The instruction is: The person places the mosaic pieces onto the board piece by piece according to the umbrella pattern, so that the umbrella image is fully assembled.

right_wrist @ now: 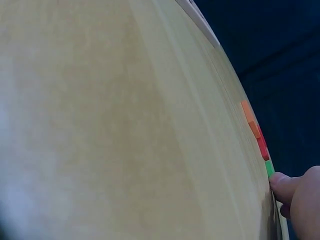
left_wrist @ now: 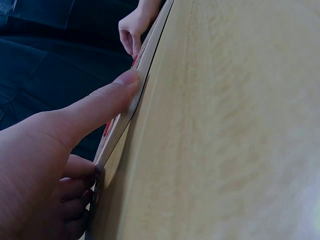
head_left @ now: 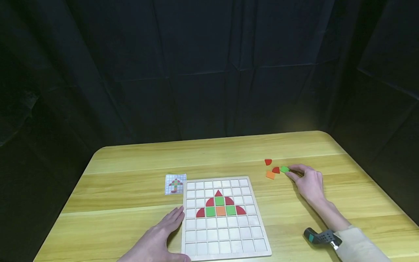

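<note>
A white grid board (head_left: 222, 234) in a pale frame lies on the table, with red, green and orange tiles in its cells. My left hand (head_left: 161, 233) rests against the board's left edge, fingers extended, its thumb by the front-left corner. In the left wrist view the left thumb (left_wrist: 107, 100) lies along the board's edge (left_wrist: 145, 70). Off to the right, my right hand (head_left: 309, 182) pinches a green square tile (head_left: 284, 169) between thumb and index finger. Close beside it lie a red quarter-circle tile (head_left: 276, 170), an orange square tile (head_left: 270, 175) and another red tile (head_left: 268, 162).
A small printed pattern card (head_left: 175, 184) lies at the board's upper left and shows a similar coloured figure. The wooden table (head_left: 131, 163) has rounded far corners, and dark curtains (head_left: 209, 72) hang behind it. A black wrist device (head_left: 322, 237) sits at the right sleeve.
</note>
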Demonstrator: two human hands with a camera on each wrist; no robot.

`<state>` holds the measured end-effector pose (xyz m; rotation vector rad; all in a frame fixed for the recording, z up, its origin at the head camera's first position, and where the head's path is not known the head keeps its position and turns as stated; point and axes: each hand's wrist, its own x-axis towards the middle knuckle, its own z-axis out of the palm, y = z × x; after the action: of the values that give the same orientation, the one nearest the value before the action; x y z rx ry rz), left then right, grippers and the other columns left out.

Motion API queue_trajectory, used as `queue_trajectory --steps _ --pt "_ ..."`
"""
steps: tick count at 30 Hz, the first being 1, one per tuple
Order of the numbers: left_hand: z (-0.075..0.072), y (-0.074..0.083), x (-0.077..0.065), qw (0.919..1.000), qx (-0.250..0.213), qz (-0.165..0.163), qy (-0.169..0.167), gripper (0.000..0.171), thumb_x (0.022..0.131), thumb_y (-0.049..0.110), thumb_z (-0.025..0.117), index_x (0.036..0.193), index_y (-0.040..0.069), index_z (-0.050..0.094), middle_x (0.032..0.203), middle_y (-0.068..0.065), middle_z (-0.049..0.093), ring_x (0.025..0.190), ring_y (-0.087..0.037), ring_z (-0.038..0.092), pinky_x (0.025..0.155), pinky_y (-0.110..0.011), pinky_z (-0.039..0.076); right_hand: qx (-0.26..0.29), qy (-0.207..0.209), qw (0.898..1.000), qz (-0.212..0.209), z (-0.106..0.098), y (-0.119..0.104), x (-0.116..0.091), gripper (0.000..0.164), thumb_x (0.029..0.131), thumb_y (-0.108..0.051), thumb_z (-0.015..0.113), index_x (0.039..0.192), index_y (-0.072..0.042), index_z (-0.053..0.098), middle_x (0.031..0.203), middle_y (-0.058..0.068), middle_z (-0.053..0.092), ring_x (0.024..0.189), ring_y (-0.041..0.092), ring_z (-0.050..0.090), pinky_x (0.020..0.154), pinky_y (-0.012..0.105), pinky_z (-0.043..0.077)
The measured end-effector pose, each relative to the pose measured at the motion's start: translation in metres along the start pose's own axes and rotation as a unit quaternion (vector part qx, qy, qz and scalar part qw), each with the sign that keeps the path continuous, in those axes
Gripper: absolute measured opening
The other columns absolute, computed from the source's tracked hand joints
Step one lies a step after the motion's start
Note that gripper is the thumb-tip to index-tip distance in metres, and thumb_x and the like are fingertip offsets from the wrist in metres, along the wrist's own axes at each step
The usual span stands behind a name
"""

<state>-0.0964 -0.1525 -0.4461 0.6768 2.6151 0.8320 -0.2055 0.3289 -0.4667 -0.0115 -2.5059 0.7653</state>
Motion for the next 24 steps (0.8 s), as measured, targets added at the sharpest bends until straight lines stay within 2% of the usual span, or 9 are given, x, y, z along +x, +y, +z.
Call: queue_trajectory --steps 5,10,16,20,24 --pt "0.000 0.000 0.000 1.0000 -0.001 0.002 0.003 0.120 0.067 0.077 0.073 0.155 0.006 0.034 0.165 -0.006 0.028 0.150 -0.032 0.028 0.114 -0.054 0.035 0.007 0.008 1.000 -0.002 -0.002 -0.002 -0.004 0.023 0.084 -0.010 0.080 0.102 0.002 0.074 0.100 0.022 0.074 0.099 0.044 0.068 0.087 0.051 0.043" --pt "-0.001 0.000 0.000 1.0000 0.000 -0.002 -0.001 0.120 0.067 0.079 0.072 0.156 0.008 0.033 0.165 -0.005 0.028 0.150 -0.031 0.028 0.114 -0.054 0.036 0.013 0.020 1.000 -0.010 -0.005 -0.010 -0.012 0.022 0.083 -0.010 0.081 0.102 0.000 0.076 0.098 0.019 0.075 0.097 0.040 0.070 0.086 0.042 0.043" --pt "-0.001 0.001 -0.001 1.0000 0.001 -0.002 -0.001 0.120 0.067 0.079 0.071 0.156 0.007 0.033 0.165 -0.004 0.027 0.150 -0.030 0.027 0.114 -0.053 0.036 0.024 0.016 0.999 -0.035 -0.006 -0.027 -0.025 0.022 0.080 -0.008 0.083 0.100 -0.003 0.077 0.096 0.015 0.076 0.094 0.037 0.072 0.079 0.025 0.049" --pt "-0.001 0.001 -0.002 1.0000 0.003 0.001 0.003 0.120 0.067 0.079 0.072 0.156 0.007 0.034 0.165 -0.004 0.027 0.150 -0.030 0.028 0.114 -0.052 0.036 0.045 0.009 0.997 -0.055 -0.004 -0.042 -0.036 0.023 0.077 -0.006 0.084 0.099 -0.004 0.077 0.096 0.014 0.077 0.093 0.035 0.072 0.079 0.006 0.042" --pt "0.000 0.001 -0.002 1.0000 0.003 0.004 0.007 0.119 0.067 0.078 0.073 0.155 0.007 0.034 0.165 -0.004 0.028 0.150 -0.030 0.029 0.114 -0.052 0.036 0.064 0.001 0.996 -0.069 -0.002 -0.058 -0.047 0.026 0.075 -0.005 0.085 0.100 -0.007 0.077 0.098 0.012 0.077 0.092 0.032 0.073 0.082 -0.002 0.035"
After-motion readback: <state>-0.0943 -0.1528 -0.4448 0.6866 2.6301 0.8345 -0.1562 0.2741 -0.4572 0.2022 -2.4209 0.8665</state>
